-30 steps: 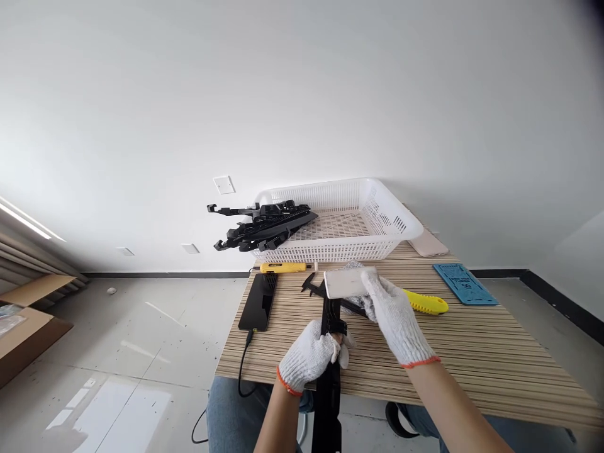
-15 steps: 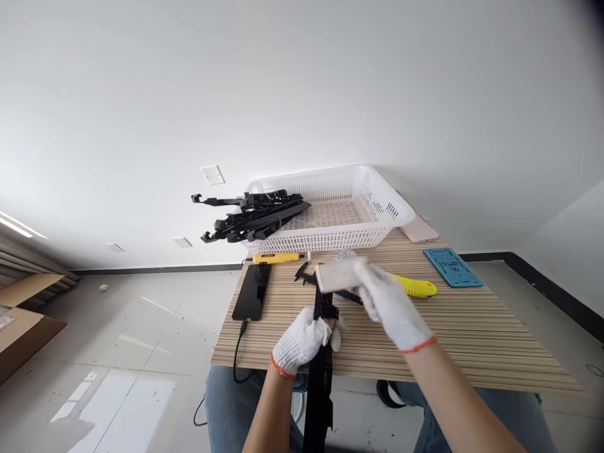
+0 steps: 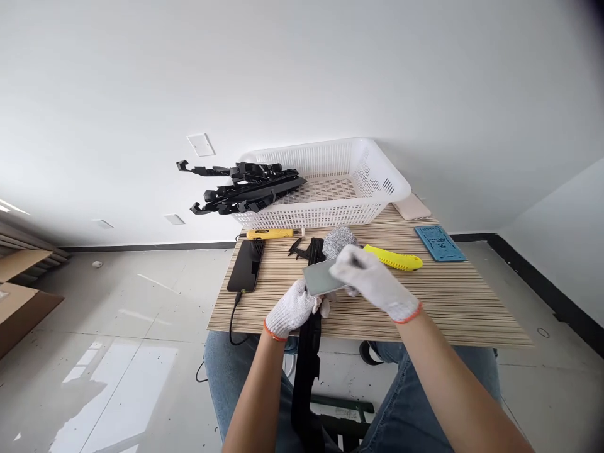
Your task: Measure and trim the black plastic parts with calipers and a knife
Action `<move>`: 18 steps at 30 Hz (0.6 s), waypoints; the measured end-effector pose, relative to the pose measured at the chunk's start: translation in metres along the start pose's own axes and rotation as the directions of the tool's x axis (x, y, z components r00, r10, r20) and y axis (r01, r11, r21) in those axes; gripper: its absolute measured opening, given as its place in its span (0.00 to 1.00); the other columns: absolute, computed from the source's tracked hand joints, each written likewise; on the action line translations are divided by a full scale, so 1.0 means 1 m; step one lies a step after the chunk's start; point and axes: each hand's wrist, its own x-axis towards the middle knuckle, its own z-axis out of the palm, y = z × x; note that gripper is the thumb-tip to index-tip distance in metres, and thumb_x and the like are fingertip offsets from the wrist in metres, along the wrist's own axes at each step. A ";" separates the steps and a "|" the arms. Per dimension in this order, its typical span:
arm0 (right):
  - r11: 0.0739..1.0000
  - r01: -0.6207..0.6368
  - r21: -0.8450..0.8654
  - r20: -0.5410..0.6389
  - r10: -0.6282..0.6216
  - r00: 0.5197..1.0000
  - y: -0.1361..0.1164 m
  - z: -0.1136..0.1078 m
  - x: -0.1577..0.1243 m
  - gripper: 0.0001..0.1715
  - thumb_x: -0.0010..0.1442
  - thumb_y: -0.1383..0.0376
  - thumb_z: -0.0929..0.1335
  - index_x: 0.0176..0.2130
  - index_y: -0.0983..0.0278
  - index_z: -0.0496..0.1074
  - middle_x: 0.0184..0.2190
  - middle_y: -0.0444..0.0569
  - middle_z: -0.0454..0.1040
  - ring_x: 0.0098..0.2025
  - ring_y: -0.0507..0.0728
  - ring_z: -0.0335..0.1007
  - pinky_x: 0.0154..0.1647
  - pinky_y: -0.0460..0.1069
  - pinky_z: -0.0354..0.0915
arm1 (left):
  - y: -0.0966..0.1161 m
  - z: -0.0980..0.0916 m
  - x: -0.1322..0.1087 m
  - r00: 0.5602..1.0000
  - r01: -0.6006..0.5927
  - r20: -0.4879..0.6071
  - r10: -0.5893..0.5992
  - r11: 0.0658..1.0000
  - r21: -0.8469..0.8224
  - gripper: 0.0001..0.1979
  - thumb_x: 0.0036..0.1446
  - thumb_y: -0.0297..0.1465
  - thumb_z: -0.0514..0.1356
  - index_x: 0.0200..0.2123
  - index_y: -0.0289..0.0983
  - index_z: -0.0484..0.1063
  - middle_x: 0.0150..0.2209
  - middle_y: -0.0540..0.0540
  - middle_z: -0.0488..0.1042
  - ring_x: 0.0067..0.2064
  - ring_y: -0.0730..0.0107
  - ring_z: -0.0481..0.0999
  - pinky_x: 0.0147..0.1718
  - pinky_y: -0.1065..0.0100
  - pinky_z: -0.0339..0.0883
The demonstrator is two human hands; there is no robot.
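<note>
My left hand (image 3: 292,309), in a white knit glove with an orange cuff, is closed around a long black plastic part (image 3: 307,358). The part runs from the tabletop down past the table's front edge, between my legs. Pinched in my gloved right hand (image 3: 370,280) is a flat grey rectangular piece (image 3: 319,277); it lies over the black part just above my left fingers. Whether it touches the part is hard to tell. Beyond the hands lie a dark caliper (image 3: 299,250), a grey speckled wad of cloth (image 3: 338,240) and a yellow-handled knife (image 3: 396,258).
A white plastic basket (image 3: 382,182) stands at the back, with several black plastic parts (image 3: 255,189) jutting over its left side. A yellow pen-shaped tool (image 3: 270,234), a black phone (image 3: 246,265) on a cable, a blue plate (image 3: 440,243) and a pink phone-shaped item (image 3: 411,206) surround the work.
My right hand has brought the grey piece down and closer to the left hand, turning its flat face up. The left hand keeps its hold on the black part. The view has tilted down slightly.
</note>
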 end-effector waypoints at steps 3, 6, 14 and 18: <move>0.989 0.115 -0.090 -0.151 -0.127 0.980 0.009 0.010 0.009 0.24 0.56 0.50 0.75 0.29 0.57 0.59 0.24 0.38 0.63 0.23 0.51 0.57 0.23 0.47 0.58 | 0.000 0.000 0.001 1.000 0.006 -0.009 -0.006 1.000 0.014 0.21 0.61 0.49 0.57 0.26 0.39 0.68 0.20 0.50 0.70 0.24 0.71 0.64 0.28 0.66 0.59; 0.973 0.184 -0.139 -0.166 -0.206 0.964 0.011 0.015 0.014 0.21 0.60 0.51 0.73 0.30 0.57 0.60 0.26 0.39 0.65 0.27 0.52 0.60 0.28 0.49 0.62 | 0.000 0.000 0.002 1.000 0.014 -0.010 -0.013 1.000 0.026 0.19 0.61 0.47 0.57 0.26 0.40 0.68 0.21 0.50 0.71 0.25 0.69 0.65 0.30 0.66 0.62; 0.952 0.243 -0.187 -0.160 -0.274 0.948 0.013 0.010 0.022 0.20 0.59 0.53 0.74 0.30 0.58 0.61 0.30 0.40 0.66 0.33 0.53 0.60 0.39 0.51 0.64 | 0.000 0.000 -0.001 0.999 0.037 -0.021 -0.037 0.999 0.007 0.20 0.61 0.48 0.57 0.27 0.38 0.70 0.21 0.50 0.70 0.25 0.70 0.66 0.27 0.68 0.60; 0.947 0.272 -0.173 -0.023 -0.279 0.960 0.013 0.009 0.023 0.22 0.57 0.54 0.75 0.29 0.58 0.61 0.29 0.40 0.65 0.32 0.53 0.60 0.38 0.51 0.64 | -0.002 0.000 -0.001 0.999 0.037 -0.020 -0.037 0.999 -0.006 0.21 0.60 0.49 0.57 0.26 0.38 0.70 0.20 0.50 0.69 0.24 0.71 0.65 0.26 0.68 0.59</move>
